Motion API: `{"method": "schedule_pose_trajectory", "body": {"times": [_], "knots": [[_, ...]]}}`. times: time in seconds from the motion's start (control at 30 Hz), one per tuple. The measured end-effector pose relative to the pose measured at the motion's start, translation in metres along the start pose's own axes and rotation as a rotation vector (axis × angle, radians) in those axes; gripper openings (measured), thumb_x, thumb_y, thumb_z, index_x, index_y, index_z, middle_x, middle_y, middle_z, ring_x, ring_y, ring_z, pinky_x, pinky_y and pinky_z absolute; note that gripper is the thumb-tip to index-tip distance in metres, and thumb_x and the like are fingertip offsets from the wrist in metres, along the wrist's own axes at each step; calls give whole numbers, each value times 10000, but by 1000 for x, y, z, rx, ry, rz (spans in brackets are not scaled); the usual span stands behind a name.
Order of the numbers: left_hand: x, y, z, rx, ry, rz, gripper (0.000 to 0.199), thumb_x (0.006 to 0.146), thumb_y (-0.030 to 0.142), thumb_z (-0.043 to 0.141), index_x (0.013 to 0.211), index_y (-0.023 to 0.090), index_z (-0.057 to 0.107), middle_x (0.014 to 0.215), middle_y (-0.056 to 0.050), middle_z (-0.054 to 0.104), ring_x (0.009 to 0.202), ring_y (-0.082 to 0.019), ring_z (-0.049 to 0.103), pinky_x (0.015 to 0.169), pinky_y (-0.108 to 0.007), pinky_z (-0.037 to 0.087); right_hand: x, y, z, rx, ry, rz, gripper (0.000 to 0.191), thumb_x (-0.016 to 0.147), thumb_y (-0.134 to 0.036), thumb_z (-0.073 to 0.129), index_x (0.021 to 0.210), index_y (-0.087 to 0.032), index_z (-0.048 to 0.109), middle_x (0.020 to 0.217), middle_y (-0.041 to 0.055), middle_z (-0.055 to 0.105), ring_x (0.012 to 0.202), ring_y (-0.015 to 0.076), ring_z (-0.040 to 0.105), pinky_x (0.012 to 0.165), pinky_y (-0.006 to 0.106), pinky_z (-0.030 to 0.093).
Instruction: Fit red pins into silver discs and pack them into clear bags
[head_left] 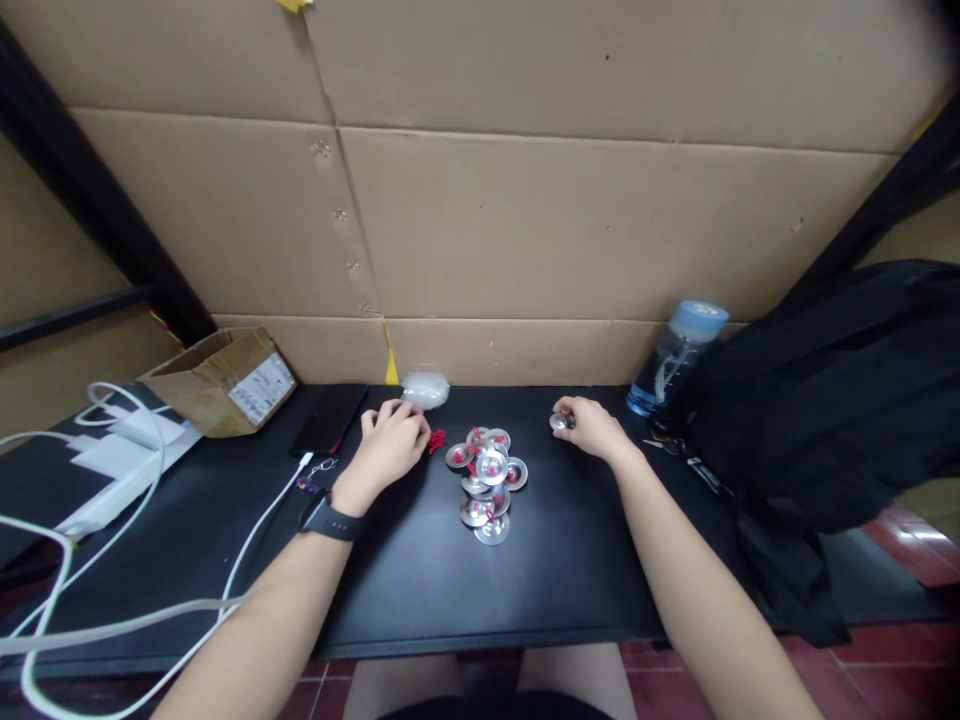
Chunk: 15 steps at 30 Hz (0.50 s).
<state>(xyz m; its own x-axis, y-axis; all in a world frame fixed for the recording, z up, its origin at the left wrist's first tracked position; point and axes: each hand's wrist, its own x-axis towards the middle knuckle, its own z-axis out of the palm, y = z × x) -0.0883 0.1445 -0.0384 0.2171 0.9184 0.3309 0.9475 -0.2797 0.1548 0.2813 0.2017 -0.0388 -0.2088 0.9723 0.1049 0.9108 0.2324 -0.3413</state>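
Note:
Several small silver metal discs with red cords [491,467] lie heaped on the black table, in front of me at the middle. To the right of the heap, my right hand [589,426] has its fingers closed on a silver disc [559,421]. On the other side, my left hand [394,440] rests on the table with its fingers curled downward, beside a small bundle of red cord [436,440]. Whatever lies under its fingertips is hidden. A black watch is on my left wrist.
Behind my left hand lies a clear plastic packet [426,390]. Farther left are a phone [330,420], an open cardboard box [225,385] and white cables [157,470]. A water bottle [675,360], keys and a black bag [825,390] are at the right.

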Motion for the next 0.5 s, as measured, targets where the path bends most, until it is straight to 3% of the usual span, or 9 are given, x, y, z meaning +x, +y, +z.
{"method": "schedule_pose_trajectory", "body": {"times": [0.13, 0.3, 0.5], "knots": [[1, 2, -3, -2, -35, -3, 147, 900, 263, 590, 810, 234, 702, 1186, -105, 687, 1252, -374, 459, 953, -534, 304, 7, 15, 6, 24, -30, 19, 280, 767, -262, 791, 1038, -249, 720, 1077, 54, 735, 1011, 240, 675, 785, 303, 472], [3, 0, -5, -94, -106, 15, 115, 880, 345, 646, 962, 280, 692, 1132, -68, 722, 1184, -338, 537, 936, -481, 301, 12, 24, 12, 55, -53, -31, 249, 807, -275, 772, 1051, -229, 752, 1083, 71, 735, 991, 221, 684, 857, 302, 502], [3, 0, 0, -120, -140, 46, 125, 828, 253, 654, 942, 278, 699, 996, -50, 763, 1013, -284, 634, 912, -449, 286, 9, 11, 10, 48, -7, -146, 252, 827, -218, 755, 1077, -213, 780, 1157, 109, 708, 1099, 256, 653, 994, 374, 489]]}}
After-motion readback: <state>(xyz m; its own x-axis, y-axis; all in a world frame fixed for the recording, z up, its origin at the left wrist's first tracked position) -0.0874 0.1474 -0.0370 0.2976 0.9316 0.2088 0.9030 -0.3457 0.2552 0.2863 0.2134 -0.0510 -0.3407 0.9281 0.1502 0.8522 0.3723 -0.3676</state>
